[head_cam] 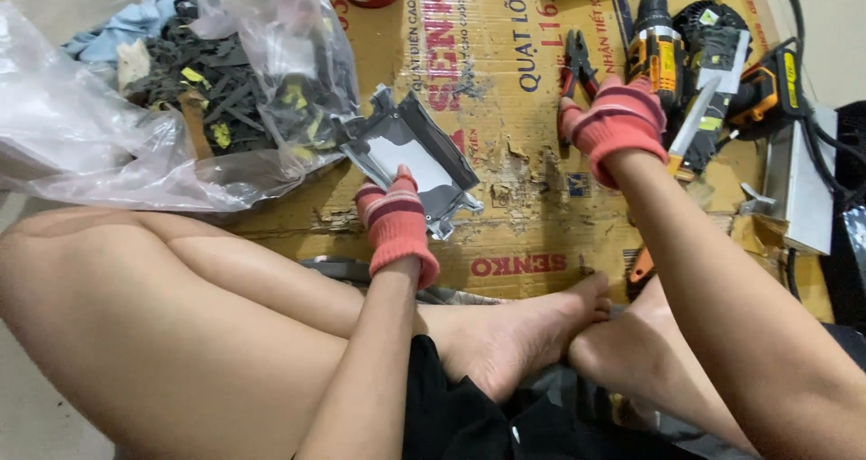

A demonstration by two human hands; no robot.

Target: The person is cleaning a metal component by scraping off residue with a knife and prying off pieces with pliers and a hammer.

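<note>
On flattened brown cardboard (523,198), left hand (395,225) in a red knit glove grips a bent grey metal bracket (419,153), seemingly mid-job; right hand (618,117), fingers loosely curled, empty, reaches toward the yellow-black cordless drill (658,50) beside red-handled pliers (577,63).

1 head camera looks steeply down, close over cardboard (532,180), perhaps tilted.

Both knitted gloves, on the left hand (394,228) and the right hand (619,117), are coral red with darker stripes. The metal plate (417,158) at centre is silver-grey. The cordless drill (657,47), upper right, is black and orange. The pliers (575,63) have red-black handles. The cardboard sheet (514,171) is tan with red and blue print.
</note>
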